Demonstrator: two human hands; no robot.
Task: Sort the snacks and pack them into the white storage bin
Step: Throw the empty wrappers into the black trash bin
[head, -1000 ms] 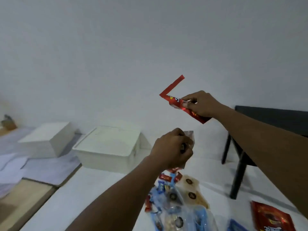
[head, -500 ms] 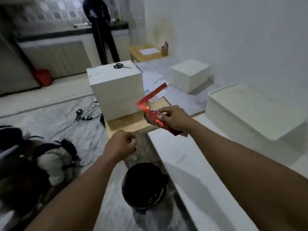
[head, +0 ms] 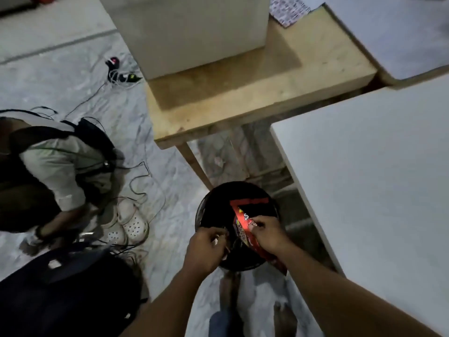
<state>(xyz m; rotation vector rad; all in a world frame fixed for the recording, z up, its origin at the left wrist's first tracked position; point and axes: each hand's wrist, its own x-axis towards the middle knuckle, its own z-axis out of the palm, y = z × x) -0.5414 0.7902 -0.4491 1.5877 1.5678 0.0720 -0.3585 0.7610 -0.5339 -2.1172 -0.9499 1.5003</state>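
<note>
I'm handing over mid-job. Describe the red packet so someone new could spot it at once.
Find the wooden table; on the floor below its front corner, beside the white table, stands a round black bin. Over the bin's mouth the right hand pinches the red packet, the only glossy red thing there, with a torn strip bent across its top.

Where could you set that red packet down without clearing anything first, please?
The white tabletop right of the right hand holding the red packet is bare along its edge. The wooden table has a free strip in front of the white box. The floor left of the black bin is crowded: cables, shoes, a backpack and a crouching person.
</note>
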